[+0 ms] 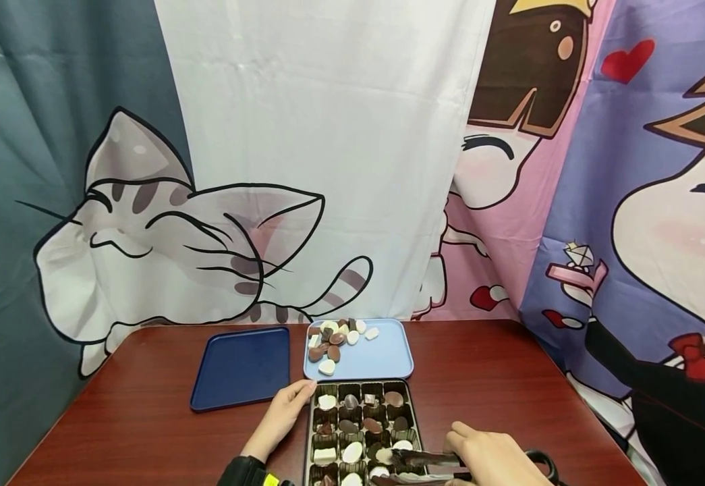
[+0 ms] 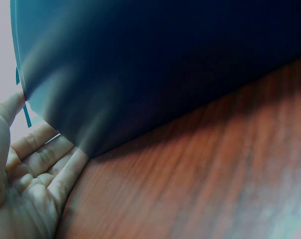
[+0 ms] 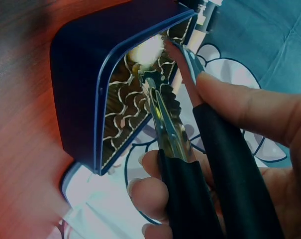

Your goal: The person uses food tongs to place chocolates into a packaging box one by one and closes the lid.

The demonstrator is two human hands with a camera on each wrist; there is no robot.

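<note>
A dark blue box [image 1: 308, 442] with a divided gold insert stands near the table's front, holding white, milk and dark chocolates in its compartments. My left hand [image 1: 283, 413] holds the box at its far left corner, thumb and fingers on either side of that corner in the left wrist view. In my right hand [image 1: 490, 455] is a pair of black-handled metal tongs [image 3: 165, 119]. Their tips reach into the box on either side of a white chocolate [image 3: 146, 52]; whether they pinch it is hard to tell. The box's near edge is out of the head view.
Behind the box lies a light blue tray [image 1: 382, 354] with a pile of mixed chocolates [image 1: 335, 337] on its left half. A dark blue tray [image 1: 243, 368] is to the left of it. A printed cloth [image 1: 340, 135] hangs behind the brown table [image 1: 498, 378].
</note>
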